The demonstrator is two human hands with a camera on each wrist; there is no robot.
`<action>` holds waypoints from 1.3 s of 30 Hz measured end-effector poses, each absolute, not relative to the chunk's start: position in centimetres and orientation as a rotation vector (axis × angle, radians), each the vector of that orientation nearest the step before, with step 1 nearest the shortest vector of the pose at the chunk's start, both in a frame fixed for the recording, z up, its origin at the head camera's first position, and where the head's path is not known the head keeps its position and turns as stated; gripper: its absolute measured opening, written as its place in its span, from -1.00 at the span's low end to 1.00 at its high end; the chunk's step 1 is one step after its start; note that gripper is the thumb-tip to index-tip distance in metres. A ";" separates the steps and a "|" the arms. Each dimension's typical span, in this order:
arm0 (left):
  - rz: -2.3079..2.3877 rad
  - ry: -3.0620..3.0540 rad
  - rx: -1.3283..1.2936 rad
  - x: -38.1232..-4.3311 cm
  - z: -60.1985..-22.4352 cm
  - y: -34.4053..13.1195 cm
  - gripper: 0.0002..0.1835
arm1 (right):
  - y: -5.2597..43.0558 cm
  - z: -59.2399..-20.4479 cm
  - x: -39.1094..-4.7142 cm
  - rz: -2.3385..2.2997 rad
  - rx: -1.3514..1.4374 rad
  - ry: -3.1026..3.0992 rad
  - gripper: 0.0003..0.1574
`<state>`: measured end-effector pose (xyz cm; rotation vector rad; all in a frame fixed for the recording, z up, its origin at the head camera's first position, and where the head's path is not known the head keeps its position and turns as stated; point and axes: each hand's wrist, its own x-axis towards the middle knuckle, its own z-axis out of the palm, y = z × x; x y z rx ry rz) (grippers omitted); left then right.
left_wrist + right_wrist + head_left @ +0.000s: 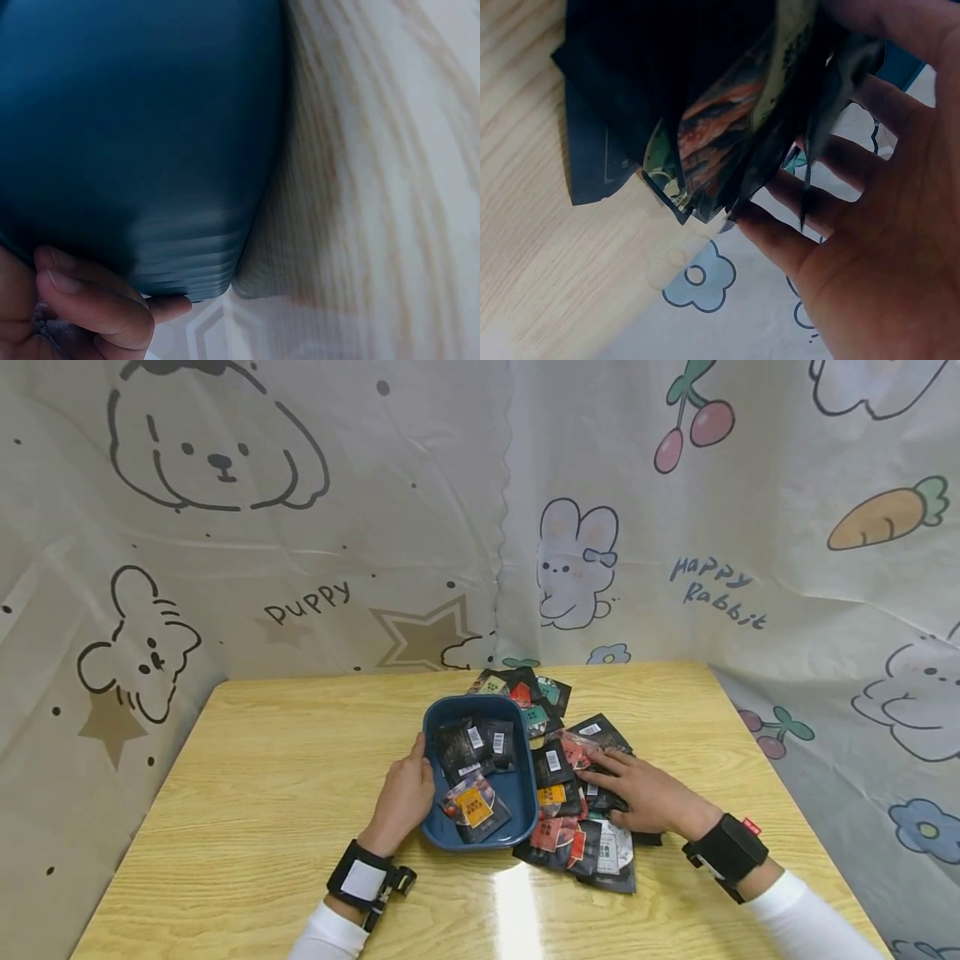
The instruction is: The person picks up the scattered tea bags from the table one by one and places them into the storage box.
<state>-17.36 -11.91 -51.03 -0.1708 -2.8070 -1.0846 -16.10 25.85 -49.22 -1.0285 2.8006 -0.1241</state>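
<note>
A dark blue plastic bin [527,827] stands on the table, with several black packets [459,747] and one with an orange label [474,807] inside. At its left side my left hand [403,797] holds the rim. In the left wrist view, curled fingers [97,307] lie against the bin's outer wall [150,150]. My right hand [652,793] rests with spread fingers on a pile of small flat packets [553,835] right of the bin. The right wrist view has its fingers [776,240] beside upright-leaning packets [720,135]; the thumb is partly cut off.
More packets [534,718] lie behind the bin's right corner, some with green or red labels. The wooden table [285,760] reaches back to a printed curtain [375,527] hanging along its far edge and sides.
</note>
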 end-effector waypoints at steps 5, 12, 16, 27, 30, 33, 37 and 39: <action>-1.090 -2.818 -0.162 -17.1 -51.0 -12.1 -0.46 | 25.8 -49.1 -16.2 -0.172 -1.053 2.832 -0.20; -1.119 -2.827 -0.141 -16.8 -51.2 -12.5 -0.45 | 26.1 -47.8 -16.3 -0.253 -1.101 2.868 -0.36; -1.133 -2.824 -0.146 -16.7 -51.3 -12.7 -0.45 | 26.6 -46.1 -16.6 -0.249 -1.136 2.908 -0.46; -1.120 -2.800 -0.135 -16.9 -51.1 -13.1 -0.46 | 23.0 -41.9 -18.8 -0.355 -1.302 2.963 -0.48; -1.124 -2.796 -0.141 -16.9 -51.2 -12.9 -0.46 | 20.7 -41.5 -19.3 -0.384 -1.374 2.925 -0.46; -1.138 -2.801 -0.143 -16.9 -51.1 -12.6 -0.46 | 18.1 -41.4 -19.5 -0.403 -1.456 2.866 -0.46; -1.143 -2.800 -0.154 -17.1 -51.0 -12.2 -0.45 | 14.8 -41.8 -19.6 -0.379 -1.578 2.765 -0.45; -1.136 -2.797 -0.168 -17.1 -50.9 -12.1 -0.46 | 13.4 -42.2 -19.6 -0.366 -1.625 2.720 -0.44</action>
